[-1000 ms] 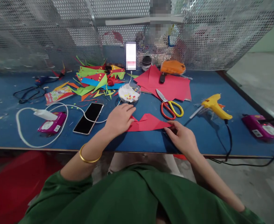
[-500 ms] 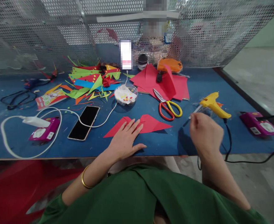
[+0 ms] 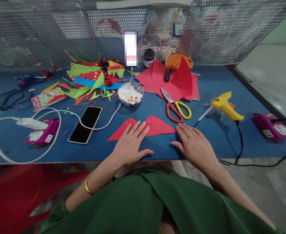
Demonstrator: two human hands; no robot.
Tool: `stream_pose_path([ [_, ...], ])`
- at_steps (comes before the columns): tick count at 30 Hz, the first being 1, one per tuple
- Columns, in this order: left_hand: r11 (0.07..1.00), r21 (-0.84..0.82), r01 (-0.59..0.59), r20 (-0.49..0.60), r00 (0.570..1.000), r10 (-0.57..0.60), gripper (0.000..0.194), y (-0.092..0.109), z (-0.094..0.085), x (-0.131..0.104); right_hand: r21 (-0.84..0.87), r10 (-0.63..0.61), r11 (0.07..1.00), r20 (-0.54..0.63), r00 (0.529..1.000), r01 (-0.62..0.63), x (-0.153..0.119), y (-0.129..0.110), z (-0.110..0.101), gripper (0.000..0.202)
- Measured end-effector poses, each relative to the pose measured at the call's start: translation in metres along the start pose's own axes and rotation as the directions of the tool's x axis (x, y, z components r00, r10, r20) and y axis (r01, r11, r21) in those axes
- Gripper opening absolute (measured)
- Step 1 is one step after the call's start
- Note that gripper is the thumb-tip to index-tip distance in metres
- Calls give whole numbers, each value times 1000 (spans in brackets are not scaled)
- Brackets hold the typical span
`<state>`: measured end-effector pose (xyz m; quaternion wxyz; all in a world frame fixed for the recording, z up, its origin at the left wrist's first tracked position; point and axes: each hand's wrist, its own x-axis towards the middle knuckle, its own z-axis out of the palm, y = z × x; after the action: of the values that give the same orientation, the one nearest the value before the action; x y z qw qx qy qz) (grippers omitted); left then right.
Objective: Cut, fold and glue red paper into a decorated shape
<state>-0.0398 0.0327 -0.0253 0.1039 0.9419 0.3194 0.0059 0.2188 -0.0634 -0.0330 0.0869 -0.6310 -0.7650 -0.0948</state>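
A folded red paper piece point(image 3: 156, 126), with pointed ends to left and right, lies on the blue table in front of me. My left hand point(image 3: 130, 143) rests flat across its middle, fingers spread. At its right tip, the fingertips of my right hand point(image 3: 193, 141) touch down, the hand flat with the thumb apart. Just beyond that hand are scissors point(image 3: 174, 105) with one red and one yellow handle. A yellow glue gun point(image 3: 227, 106), with a whitish stick at one end, lies farther right.
A black phone point(image 3: 86, 125) and a purple power socket point(image 3: 43, 131) with white cable are at left. Behind are a clear bowl point(image 3: 130, 94), colored paper scraps point(image 3: 84, 78) and red sheets point(image 3: 157, 81). Another purple socket point(image 3: 273, 126) sits right. A perforated metal screen point(image 3: 216, 35) closes the back.
My right hand has left the glue gun's stick end, moved left and opened onto the red paper's right tip. My left hand stays on the paper. The view has shifted slightly.
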Motion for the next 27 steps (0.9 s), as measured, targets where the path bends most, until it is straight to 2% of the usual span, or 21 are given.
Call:
stream_pose_path([
  [2,1000,-7,-4,-3,1000,4,96,-1,0,0,-82,77,993,-90,993,-85,-10,9,-7,41],
  [4,1000,-16,-13,-30,999,13,92,-2,0,1,-96,68,991,-204,977,-89,-13,12,-16,27],
  [6,1000,-10,-30,-83,996,29,86,-4,0,2,-69,-3,997,-303,953,-19,-6,9,-22,18],
  [8,999,24,-49,-144,988,51,74,-7,0,1,-54,-106,994,-345,933,93,6,0,-23,17],
  [12,994,71,-87,-243,965,102,50,-9,3,-3,-109,-303,953,-301,904,283,32,-17,-14,23],
  [17,989,92,-120,-333,932,144,41,-9,7,-6,-134,-417,908,-185,890,397,47,-14,-4,28],
  [20,986,100,-131,-376,913,160,36,-10,7,-4,-107,-393,919,-155,906,380,48,-8,1,24],
  [27,988,105,-115,-545,824,154,17,-10,4,-3,-10,-207,977,-238,949,211,37,-10,10,19],
])
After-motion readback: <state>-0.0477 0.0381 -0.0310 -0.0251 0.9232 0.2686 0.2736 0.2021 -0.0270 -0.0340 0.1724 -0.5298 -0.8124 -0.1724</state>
